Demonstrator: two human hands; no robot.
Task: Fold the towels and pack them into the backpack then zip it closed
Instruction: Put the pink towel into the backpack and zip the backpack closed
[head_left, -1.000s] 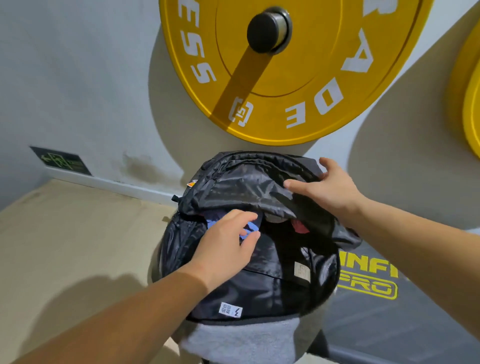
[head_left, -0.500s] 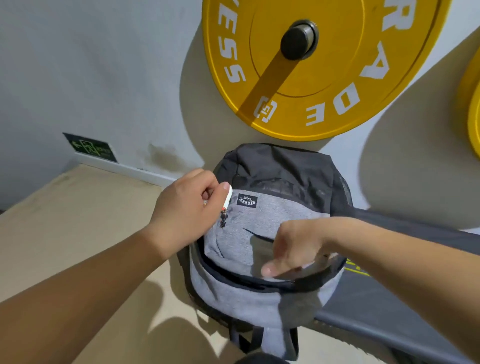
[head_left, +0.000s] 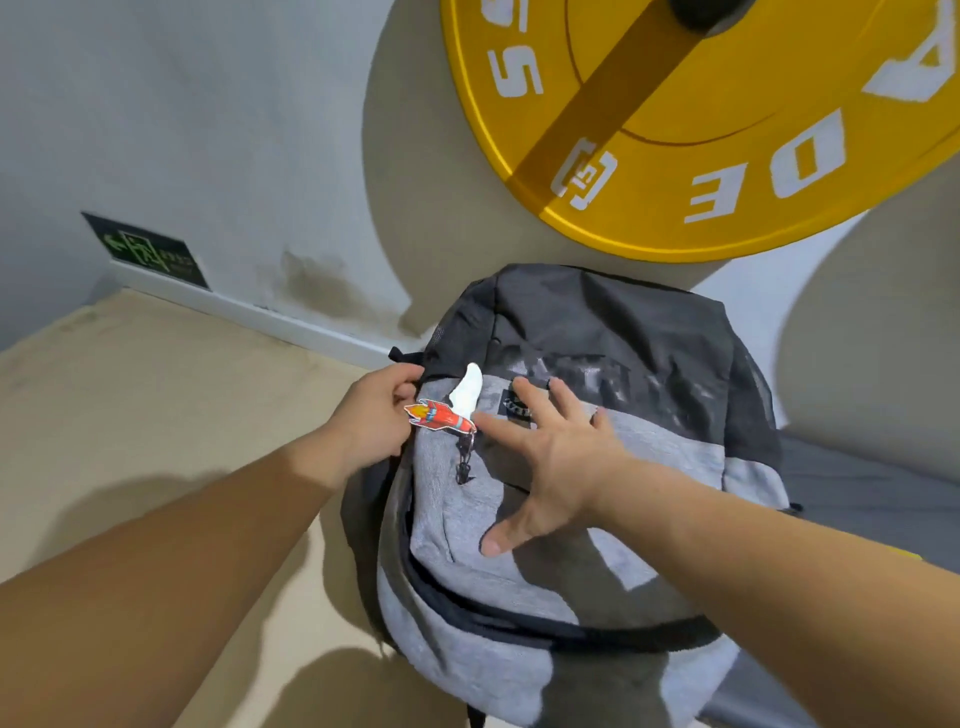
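left hand pinches the backpack at its side edge, right hand lies spread flat, released, on the grey front.

"SS", "ADE" on yellow plate

Hard, bright light comes from the upper right. The peg casts a shadow down-left across the yellow weight plate, and the plate throws a wide, crisp shadow on the grey wall. The forearms leave dark shadows on the beige surface, and the right hand shades the backpack. A white tag is nearly blown out. Print on the backpack's dark panel is motion-blurred. Wide-angle distortion curves the skirting board and stretches the forearms at the lower edge.
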